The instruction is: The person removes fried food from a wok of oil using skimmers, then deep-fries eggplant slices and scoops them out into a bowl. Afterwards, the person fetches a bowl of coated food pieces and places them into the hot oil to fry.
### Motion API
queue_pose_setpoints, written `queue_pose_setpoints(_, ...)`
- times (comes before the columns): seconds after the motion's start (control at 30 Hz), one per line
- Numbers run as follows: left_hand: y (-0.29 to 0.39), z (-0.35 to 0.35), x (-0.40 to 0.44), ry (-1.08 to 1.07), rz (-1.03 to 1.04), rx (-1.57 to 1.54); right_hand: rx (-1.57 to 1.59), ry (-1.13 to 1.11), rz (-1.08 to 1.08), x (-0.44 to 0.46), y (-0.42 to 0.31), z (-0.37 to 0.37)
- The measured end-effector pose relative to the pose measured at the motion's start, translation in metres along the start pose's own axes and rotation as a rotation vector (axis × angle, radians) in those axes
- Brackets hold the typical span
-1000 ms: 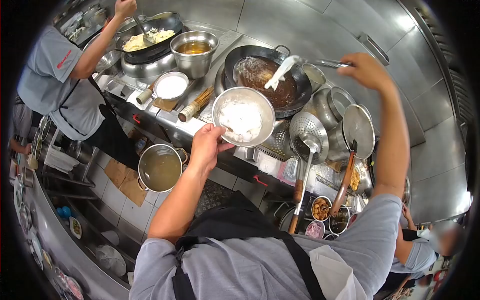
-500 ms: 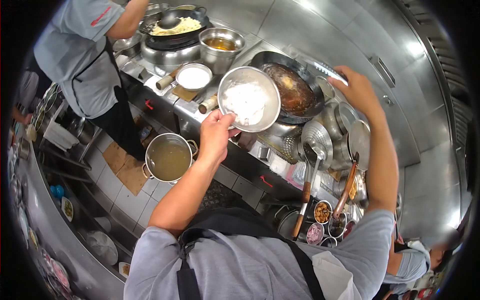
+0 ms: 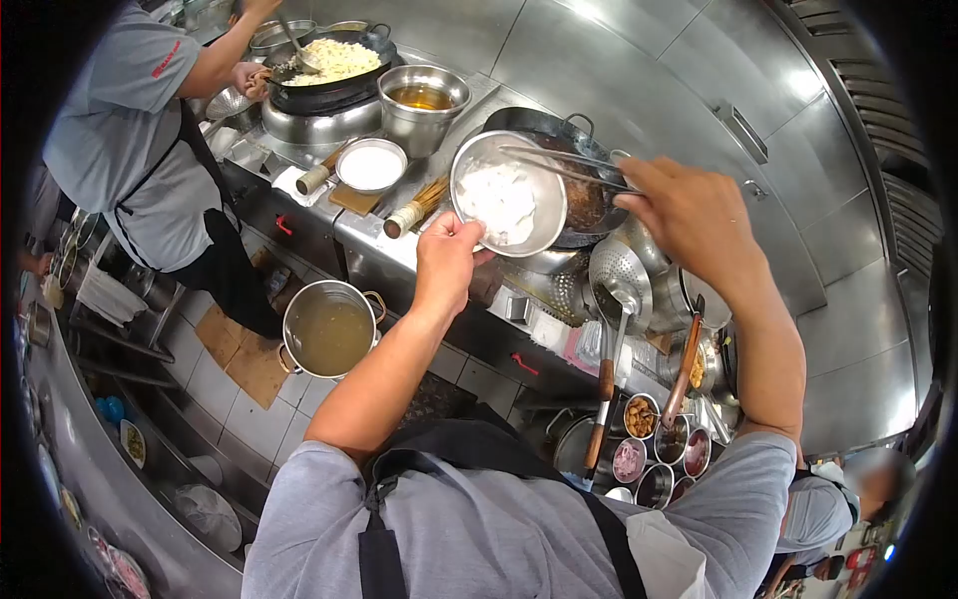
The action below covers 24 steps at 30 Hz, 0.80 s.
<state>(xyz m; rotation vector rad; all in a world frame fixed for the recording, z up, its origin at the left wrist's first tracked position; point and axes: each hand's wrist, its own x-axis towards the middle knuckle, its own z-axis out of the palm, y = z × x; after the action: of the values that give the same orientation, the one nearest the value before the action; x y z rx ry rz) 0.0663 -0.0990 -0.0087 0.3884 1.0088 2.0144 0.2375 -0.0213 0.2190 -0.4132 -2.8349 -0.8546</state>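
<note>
My left hand [image 3: 448,262] grips the near rim of a steel bowl [image 3: 552,222] that holds white, batter-like food [image 3: 502,203]. In my right hand [image 3: 696,215] are metal tongs [image 3: 569,161], their tips over the upper part of the bowl. Behind the bowl sits a dark wok [image 3: 519,120] with brown, bubbling liquid, partly covered by the bowl, the tongs and my right hand.
A co-worker [image 3: 140,130] stirs pale food in another wok [image 3: 379,62] at the left. A steel pot [image 3: 424,120], a white-filled bowl [image 3: 371,165], a perforated ladle [image 3: 619,280] and a large pot [image 3: 329,329] of cloudy liquid are nearby.
The tongs earlier held a white piece over the wok; that piece is gone from them. My right hand has moved left and the tongs now reach over the bowl, still in my left hand.
</note>
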Motion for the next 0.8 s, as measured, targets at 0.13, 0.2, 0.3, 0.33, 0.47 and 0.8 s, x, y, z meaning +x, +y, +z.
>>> queue_pose_setpoints(0.13,-0.013,0.004,0.003,-0.004,-0.006,0.025,0.099,-0.06,0.003,-0.006,0.006,0.018)
queue_pose_setpoints(0.2,-0.016,0.013,0.004,-0.022,-0.013,0.027,0.097,-0.071,-0.065,0.0,-0.002,0.052)
queue_pose_setpoints(0.3,-0.013,0.019,0.007,0.003,-0.082,-0.028,0.118,-0.012,-0.102,0.001,0.006,0.072)
queue_pose_setpoints(0.33,-0.013,0.018,0.011,0.02,-0.079,-0.027,0.097,-0.063,-0.043,-0.003,0.012,0.066)
queue_pose_setpoints(0.47,-0.02,0.005,0.021,0.081,-0.082,-0.027,0.136,0.052,0.041,-0.023,0.054,0.059)
queue_pose_setpoints(0.8,-0.023,-0.001,-0.003,0.097,-0.129,0.034,0.217,-0.434,0.472,-0.004,0.124,0.22)
